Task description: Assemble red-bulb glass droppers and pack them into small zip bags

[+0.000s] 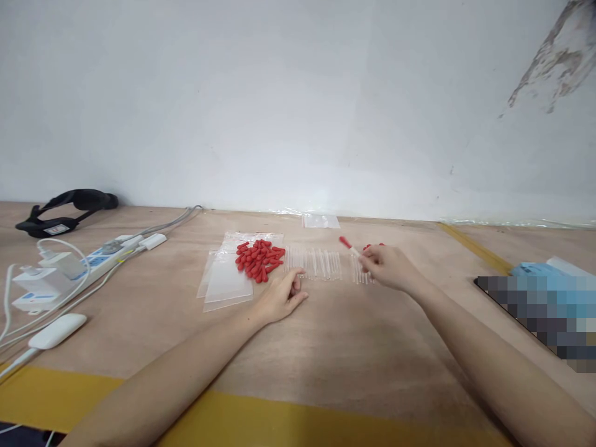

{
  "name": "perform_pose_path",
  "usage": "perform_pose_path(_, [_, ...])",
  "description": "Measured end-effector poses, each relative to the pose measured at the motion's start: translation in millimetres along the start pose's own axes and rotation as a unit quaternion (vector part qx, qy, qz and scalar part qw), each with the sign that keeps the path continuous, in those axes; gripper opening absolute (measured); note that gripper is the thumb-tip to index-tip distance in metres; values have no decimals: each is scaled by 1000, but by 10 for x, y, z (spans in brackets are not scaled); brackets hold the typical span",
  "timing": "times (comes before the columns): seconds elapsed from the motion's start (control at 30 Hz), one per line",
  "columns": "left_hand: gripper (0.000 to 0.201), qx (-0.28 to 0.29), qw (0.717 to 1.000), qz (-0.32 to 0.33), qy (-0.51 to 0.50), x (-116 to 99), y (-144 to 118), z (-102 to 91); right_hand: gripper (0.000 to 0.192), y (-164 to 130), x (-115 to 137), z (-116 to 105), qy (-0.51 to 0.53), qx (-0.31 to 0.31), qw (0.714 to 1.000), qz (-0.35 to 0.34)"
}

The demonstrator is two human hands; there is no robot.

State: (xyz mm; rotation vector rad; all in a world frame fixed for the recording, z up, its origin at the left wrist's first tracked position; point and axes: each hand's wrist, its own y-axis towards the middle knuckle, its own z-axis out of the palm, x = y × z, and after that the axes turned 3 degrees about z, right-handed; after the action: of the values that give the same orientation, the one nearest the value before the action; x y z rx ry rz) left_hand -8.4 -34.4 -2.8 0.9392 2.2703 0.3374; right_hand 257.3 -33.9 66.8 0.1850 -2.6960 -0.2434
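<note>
Yellow tape (261,415) lines the near edge of our worktop (335,347). Our left hand (282,297) rests past it, fingers loosely curled, thumb apart, beside a row of clear tubes (314,264). Our right hand (384,267) pinches a red-tipped tube (345,243); red rubber bulbs (258,262) lie heaped near clear bags (228,282).

Two hands (282,297); one red-tipped tube (344,242); at least three bags (228,282); one power strip (99,263) toward the left edge of the desk (349,347); one headset (88,200); bulbs (259,259) and clear tubes (316,264) too crowded to count.
</note>
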Motion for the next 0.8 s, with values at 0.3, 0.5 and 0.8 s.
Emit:
perform_pose_path(0.3, [28,19,1000,12,2,3,1,13,28,211,-578,174,-116,-93,967,206])
perform_pose_path(0.5, [28,25,1000,17,6,4,8,3,30,179,-564,226,-151,-53,966,204])
perform_pose_path(0.8, [27,22,1000,7,3,-4,9,1,33,141,-439,221,-149,-67,969,182])
